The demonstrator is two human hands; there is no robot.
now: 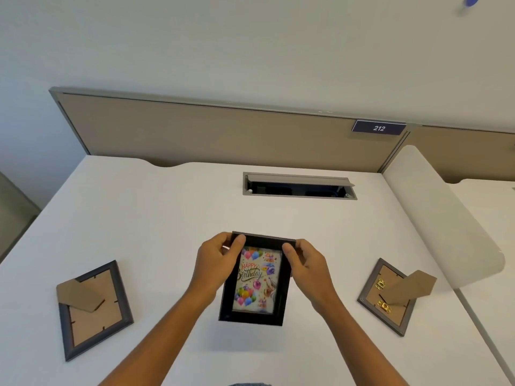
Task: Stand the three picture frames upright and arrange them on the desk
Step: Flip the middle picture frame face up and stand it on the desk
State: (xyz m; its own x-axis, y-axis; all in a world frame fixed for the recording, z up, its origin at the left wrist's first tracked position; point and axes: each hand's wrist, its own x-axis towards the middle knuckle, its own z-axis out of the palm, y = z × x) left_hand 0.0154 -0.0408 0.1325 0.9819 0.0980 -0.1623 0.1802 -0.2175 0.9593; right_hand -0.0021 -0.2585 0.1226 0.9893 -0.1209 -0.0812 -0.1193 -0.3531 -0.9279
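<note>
Black frame (255, 282) is upright in our left hand (216, 263) and right hand (308, 264), fingers (288, 250) grasping its top corners; it faces us. Two grey frames (93, 310) lie face-down on the desk (167, 213).

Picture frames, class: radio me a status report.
Left hand and right hand grip black birthday frame at top corners. Left frame, right frame lie face down. Nothing in the way.

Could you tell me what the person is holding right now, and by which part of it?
Both hands, left and right, hold the black birthday picture frame by its two top corners, thumbs on the front.
</note>
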